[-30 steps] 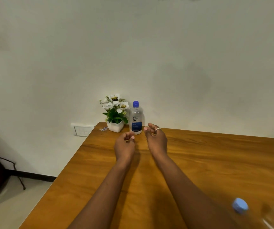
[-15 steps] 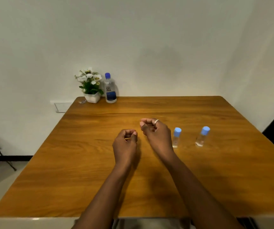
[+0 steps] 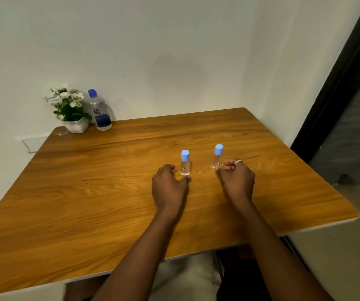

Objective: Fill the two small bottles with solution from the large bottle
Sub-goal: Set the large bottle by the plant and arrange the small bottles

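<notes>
Far left corner of wooden table [image 3: 70,192], against the wall: one white pot of white artificial flowers [image 3: 71,108], and just right of it, touching or nearly so, one large clear bottle [image 3: 99,110], upright, dark blue cap on, blue-banded label reading "re-nu". Mid-table: left hand [image 3: 168,185], fingers curled, thumb tip at the base of the left small bottle [image 3: 185,162], not closed around it; bottle upright, clear, light blue cap on, small label too small to read. Right of that: right small bottle [image 3: 217,157], same type, capped, label unreadable; right hand [image 3: 236,178], ring on one finger, loosely clenched just beside it, fingertip touching or nearly touching its base, grasping nothing.
</notes>
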